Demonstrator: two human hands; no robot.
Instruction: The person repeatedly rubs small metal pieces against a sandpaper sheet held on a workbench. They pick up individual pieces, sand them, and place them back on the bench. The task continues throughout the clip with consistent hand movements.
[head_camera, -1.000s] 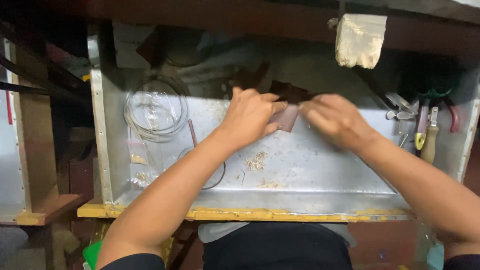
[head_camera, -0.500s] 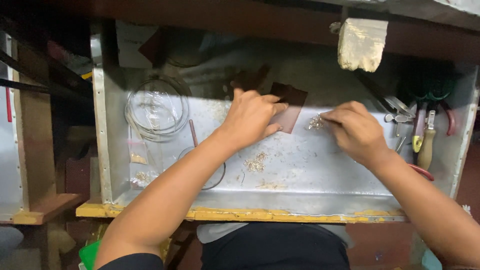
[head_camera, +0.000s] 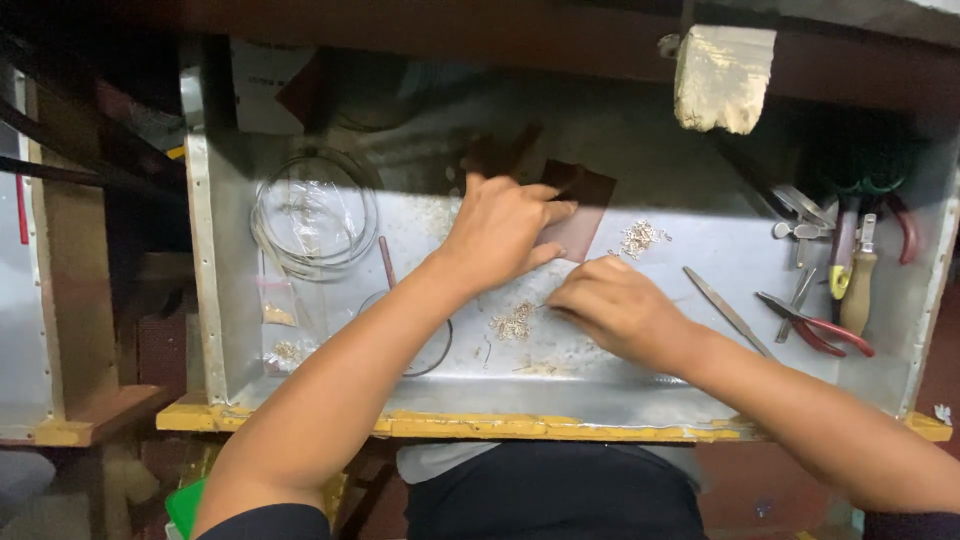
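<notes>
- Your left hand (head_camera: 505, 235) lies flat, fingers spread, pressing a dark brown card (head_camera: 580, 215) on the metal tray (head_camera: 700, 300).
- Your right hand (head_camera: 610, 305) is pinched shut over a small heap of pale bits (head_camera: 513, 322); what sits between the fingertips cannot be told.
- Progress, as judged: two heaps are formed, the second heap (head_camera: 640, 238) just right of the card; loose bits scattered along the tray front remain ungathered.
- Surface: tray dull, scratched, its yellow front edge (head_camera: 450, 425) chipped.
- Pliers (head_camera: 820, 330), a file (head_camera: 725, 310) and other tools lie at the right; a clear round dish (head_camera: 315, 215) at the left.
- Room: dim, timber framing around the table.
</notes>
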